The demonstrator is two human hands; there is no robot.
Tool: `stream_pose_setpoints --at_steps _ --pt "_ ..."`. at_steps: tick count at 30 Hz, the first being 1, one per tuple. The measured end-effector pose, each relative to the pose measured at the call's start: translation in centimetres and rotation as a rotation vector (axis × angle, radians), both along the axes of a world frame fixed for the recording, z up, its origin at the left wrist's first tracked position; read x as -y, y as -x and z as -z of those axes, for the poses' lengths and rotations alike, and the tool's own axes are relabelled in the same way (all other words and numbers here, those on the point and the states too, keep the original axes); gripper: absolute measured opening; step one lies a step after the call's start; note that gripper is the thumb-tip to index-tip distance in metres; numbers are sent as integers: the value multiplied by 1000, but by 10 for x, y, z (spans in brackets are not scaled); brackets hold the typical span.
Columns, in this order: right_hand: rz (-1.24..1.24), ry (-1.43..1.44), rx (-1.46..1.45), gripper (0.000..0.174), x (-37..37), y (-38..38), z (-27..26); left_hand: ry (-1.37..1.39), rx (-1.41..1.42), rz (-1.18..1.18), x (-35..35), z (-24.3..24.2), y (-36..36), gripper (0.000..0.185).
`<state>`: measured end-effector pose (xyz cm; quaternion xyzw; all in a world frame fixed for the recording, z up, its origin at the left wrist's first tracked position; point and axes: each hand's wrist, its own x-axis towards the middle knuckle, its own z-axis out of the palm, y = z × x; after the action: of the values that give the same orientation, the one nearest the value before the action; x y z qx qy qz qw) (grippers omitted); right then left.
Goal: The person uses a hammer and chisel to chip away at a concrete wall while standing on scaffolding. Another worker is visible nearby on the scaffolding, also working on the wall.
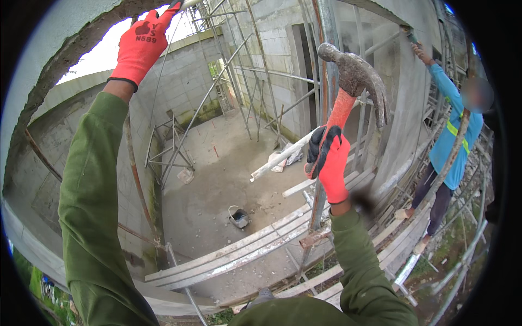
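My right hand [332, 163], in a red glove with black fingertips, is closed around the red handle of a claw hammer [355, 77]. The hammer's worn steel head is up, its claws toward the right. My left hand [142, 47], in a matching glove, reaches up to the top of the view beside the rough broken edge of a concrete opening [45, 77]. Its fingertips lie at a pale bar or pipe [189, 4]; whether they grip it cannot be told. A steel scaffold post [328, 93] stands behind the hammer.
Scaffold planks [244, 252] cross below me. Far down on the concrete floor lies a bucket [239, 218], near a trestle frame [171, 150]. At right, a co-worker [456, 122] in a blue shirt stands on scaffolding, an arm raised to the wall with a tool. Diagonal pipes surround the post.
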<state>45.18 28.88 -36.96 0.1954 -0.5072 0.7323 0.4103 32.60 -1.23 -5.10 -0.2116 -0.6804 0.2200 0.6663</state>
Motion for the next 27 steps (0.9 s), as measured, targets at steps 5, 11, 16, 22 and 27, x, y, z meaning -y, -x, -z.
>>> stream_pose_setpoints --at_steps 5,11,16,22,27 --pt "-17 -40 4 49 13 5 -16 -42 -22 -32 -7 11 0 56" --pt "91 -166 -66 52 30 16 -43 -114 0 24 -12 17 -6 57" --pt "-13 -116 -123 54 47 33 -65 -119 -48 36 -12 21 -10 60" --pt "-114 -76 -186 45 56 71 -90 -115 -38 1 -15 23 -14 62" --pt "-9 -19 -333 43 74 123 -135 -119 -41 -2 -22 21 -25 58"
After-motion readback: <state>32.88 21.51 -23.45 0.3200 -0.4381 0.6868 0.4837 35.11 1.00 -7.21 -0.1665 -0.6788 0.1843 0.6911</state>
